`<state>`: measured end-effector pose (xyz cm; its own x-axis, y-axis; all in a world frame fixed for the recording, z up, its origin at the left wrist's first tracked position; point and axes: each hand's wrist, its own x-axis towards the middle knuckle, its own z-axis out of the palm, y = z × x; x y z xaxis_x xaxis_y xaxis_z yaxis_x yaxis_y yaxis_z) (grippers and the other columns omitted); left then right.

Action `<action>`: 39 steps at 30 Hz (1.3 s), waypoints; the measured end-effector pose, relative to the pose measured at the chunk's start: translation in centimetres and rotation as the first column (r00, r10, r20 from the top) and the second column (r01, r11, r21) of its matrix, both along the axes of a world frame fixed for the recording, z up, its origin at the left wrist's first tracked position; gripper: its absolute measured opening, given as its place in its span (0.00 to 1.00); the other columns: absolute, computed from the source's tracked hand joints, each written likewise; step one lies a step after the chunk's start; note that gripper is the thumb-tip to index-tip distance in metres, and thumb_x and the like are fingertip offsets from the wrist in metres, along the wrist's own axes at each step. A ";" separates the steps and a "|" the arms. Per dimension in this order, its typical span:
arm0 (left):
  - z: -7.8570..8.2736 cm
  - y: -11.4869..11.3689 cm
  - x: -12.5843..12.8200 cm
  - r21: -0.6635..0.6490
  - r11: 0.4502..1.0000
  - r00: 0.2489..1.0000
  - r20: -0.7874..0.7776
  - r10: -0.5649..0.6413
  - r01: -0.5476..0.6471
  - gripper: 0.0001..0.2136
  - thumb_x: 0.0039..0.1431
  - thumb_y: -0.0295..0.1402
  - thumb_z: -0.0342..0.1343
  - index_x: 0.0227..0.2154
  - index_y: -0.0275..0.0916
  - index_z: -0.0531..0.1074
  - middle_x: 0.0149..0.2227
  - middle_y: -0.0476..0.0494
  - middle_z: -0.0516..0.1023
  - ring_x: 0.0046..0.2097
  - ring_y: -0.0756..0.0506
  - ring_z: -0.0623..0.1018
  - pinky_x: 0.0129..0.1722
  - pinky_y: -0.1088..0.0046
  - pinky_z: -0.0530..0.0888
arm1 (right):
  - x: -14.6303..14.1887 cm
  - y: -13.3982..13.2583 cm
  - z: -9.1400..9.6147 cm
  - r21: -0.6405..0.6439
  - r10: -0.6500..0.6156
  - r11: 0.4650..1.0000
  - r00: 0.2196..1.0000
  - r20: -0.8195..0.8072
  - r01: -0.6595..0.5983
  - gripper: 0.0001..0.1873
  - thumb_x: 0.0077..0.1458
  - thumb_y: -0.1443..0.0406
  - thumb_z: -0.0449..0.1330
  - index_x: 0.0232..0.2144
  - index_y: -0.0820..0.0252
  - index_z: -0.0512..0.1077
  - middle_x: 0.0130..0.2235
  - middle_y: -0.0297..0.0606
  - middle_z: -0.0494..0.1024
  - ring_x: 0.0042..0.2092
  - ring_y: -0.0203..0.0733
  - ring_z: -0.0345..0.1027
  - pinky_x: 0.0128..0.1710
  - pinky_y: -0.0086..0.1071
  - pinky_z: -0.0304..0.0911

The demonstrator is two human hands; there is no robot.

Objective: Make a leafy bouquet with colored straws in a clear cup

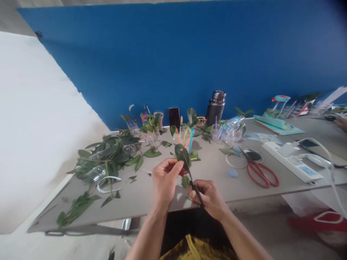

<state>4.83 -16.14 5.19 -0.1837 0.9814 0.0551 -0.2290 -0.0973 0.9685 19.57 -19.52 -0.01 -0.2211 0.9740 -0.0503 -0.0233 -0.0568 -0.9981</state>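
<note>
Two hands meet over the bench's (211, 166) near edge, one leaf between them.
I see my left hand (164, 180) pinching the leaf (182, 153) by its lower end, fingers closed on it. My right hand (210, 196) is wrapped round small scissors (193, 184), blades at the leaf's edge. To the right lie red-handled scissors (260, 171), toward the left edge leafy cuttings (108, 155), and at the back a flask (216, 107).

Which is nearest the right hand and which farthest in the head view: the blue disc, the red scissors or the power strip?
From the right hand, which holds small scissors:
1. Blue disc, just to its right.
2. Red scissors, further right.
3. Power strip, farthest, far right.
</note>
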 end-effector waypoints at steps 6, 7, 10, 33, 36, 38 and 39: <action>-0.2 0.2 -0.3 -0.005 1.000 1.000 -0.012 -0.006 0.006 0.13 0.46 0.40 0.74 0.27 0.36 0.80 0.23 0.46 0.81 0.24 0.48 0.79 0.28 0.73 0.77 | -0.3 0.0 -0.2 -0.036 -0.038 0.999 0.999 -0.017 0.037 0.33 0.40 0.40 0.74 0.16 0.58 0.65 0.16 0.31 0.64 0.20 0.32 0.55 0.20 0.28 0.52; -0.3 0.3 -0.3 -0.005 1.000 1.000 -0.011 -0.007 0.007 0.13 0.46 0.40 0.74 0.27 0.36 0.80 0.23 0.46 0.81 0.24 0.48 0.79 0.28 0.73 0.77 | -0.4 0.0 -0.2 -0.034 -0.039 0.999 0.999 -0.020 0.039 0.33 0.40 0.40 0.74 0.16 0.58 0.65 0.16 0.30 0.63 0.20 0.32 0.55 0.20 0.28 0.52; -0.3 0.3 -0.3 -0.006 1.000 1.000 -0.013 -0.009 0.009 0.13 0.47 0.40 0.74 0.27 0.36 0.80 0.23 0.46 0.81 0.25 0.48 0.79 0.29 0.73 0.77 | -0.6 0.0 -0.4 -0.024 -0.038 0.999 0.999 -0.019 0.038 0.34 0.40 0.39 0.74 0.16 0.58 0.65 0.15 0.31 0.64 0.20 0.32 0.55 0.21 0.28 0.52; 0.9 -0.7 -0.6 0.170 0.978 0.943 -0.289 0.166 -0.120 0.11 0.55 0.42 0.65 0.27 0.38 0.78 0.23 0.48 0.75 0.27 0.49 0.73 0.27 0.77 0.69 | 2.3 0.0 -0.2 0.104 0.105 0.988 0.987 0.125 -0.118 0.37 0.48 0.33 0.67 0.25 0.61 0.70 0.23 0.29 0.62 0.27 0.33 0.50 0.26 0.29 0.45; 0.9 -0.9 -0.3 0.165 0.982 0.942 -0.306 0.141 -0.094 0.11 0.55 0.41 0.64 0.26 0.38 0.77 0.23 0.48 0.76 0.27 0.49 0.73 0.27 0.77 0.68 | 2.1 0.0 0.1 0.095 0.114 0.988 0.986 0.120 -0.125 0.36 0.48 0.34 0.68 0.24 0.61 0.70 0.23 0.29 0.62 0.27 0.33 0.51 0.26 0.29 0.45; 0.8 -1.0 -0.1 0.147 0.987 0.952 -0.286 0.110 -0.070 0.11 0.55 0.41 0.64 0.27 0.38 0.77 0.23 0.47 0.77 0.27 0.49 0.74 0.28 0.76 0.70 | 1.9 0.0 0.3 0.082 0.102 0.990 0.989 0.111 -0.112 0.35 0.47 0.35 0.70 0.23 0.61 0.68 0.23 0.28 0.60 0.27 0.33 0.50 0.25 0.29 0.45; 0.7 -1.0 0.1 0.136 0.989 0.958 -0.270 0.094 -0.058 0.11 0.55 0.41 0.65 0.27 0.38 0.77 0.24 0.47 0.77 0.28 0.49 0.75 0.28 0.76 0.71 | 1.7 0.0 0.4 0.071 0.096 0.992 0.990 0.102 -0.104 0.35 0.46 0.36 0.70 0.22 0.60 0.68 0.22 0.28 0.60 0.27 0.32 0.50 0.25 0.29 0.45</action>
